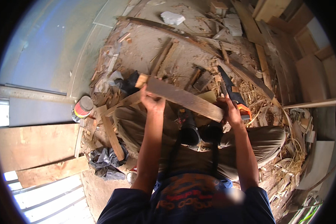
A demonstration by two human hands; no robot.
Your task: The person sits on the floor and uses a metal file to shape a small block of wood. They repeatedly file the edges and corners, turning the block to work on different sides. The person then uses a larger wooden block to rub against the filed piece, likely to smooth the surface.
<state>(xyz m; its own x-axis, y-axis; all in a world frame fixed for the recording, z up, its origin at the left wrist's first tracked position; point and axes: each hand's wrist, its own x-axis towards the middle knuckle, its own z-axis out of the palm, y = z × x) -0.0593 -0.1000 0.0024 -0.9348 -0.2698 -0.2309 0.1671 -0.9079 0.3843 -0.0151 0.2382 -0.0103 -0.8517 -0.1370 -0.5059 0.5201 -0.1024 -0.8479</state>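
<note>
A dark, weathered wooden board lies slantwise across the middle in front of me, above my shoes. My left hand is closed on its left end from below, where a small pale wood block shows at the tip. At the right end of the board my right hand is closed on it, with the fingertips partly hidden. Just beyond that hand lies a handsaw with a black blade and an orange handle. A hammer rests on the ground past the board.
A long dark timber crosses the ground ahead. A paint can stands at left, with a black plastic bag nearer me. Wood shavings and offcuts litter the right. Lumber and a shelf edge line the right side.
</note>
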